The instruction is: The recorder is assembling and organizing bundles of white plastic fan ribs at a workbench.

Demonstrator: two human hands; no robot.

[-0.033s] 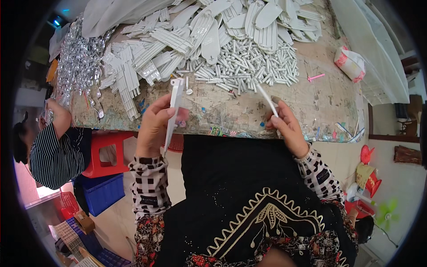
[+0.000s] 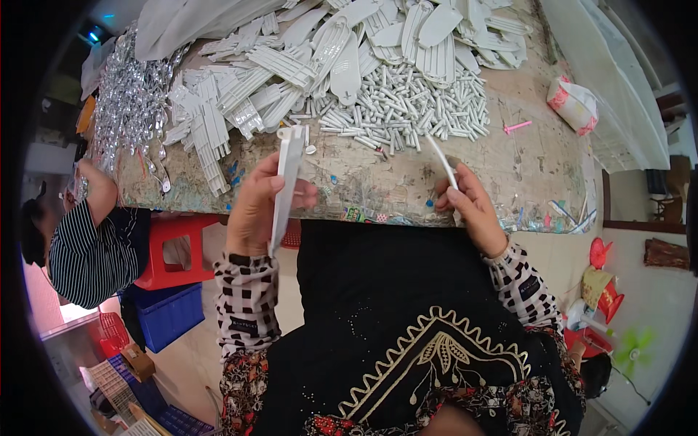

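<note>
My left hand (image 2: 254,203) is closed round a long white plastic piece (image 2: 289,174), standing nearly upright with a small round knob at its top end. Its fingers show partly behind the piece. In my right hand (image 2: 476,211), thumb and fingers pinch the lower end of a thin, slightly curved white strip (image 2: 442,161), which slants up and to the left. Both hands are over the table's near edge, well apart. Beyond them lies a heap of short white pegs (image 2: 414,109), and behind it a larger pile of white plastic panels (image 2: 291,65).
The worn table (image 2: 349,171) carries shiny clear spoon-like pieces (image 2: 131,94) at far left, a pink stick (image 2: 518,126) and a white-and-pink roll (image 2: 572,105) at right. Another person in a striped top (image 2: 98,254) sits left, beside a red stool (image 2: 178,251) and blue crate (image 2: 171,320).
The white piece in my left hand has turned slightly, showing a broader face. In my right hand, the strip has shifted a little to the right.
</note>
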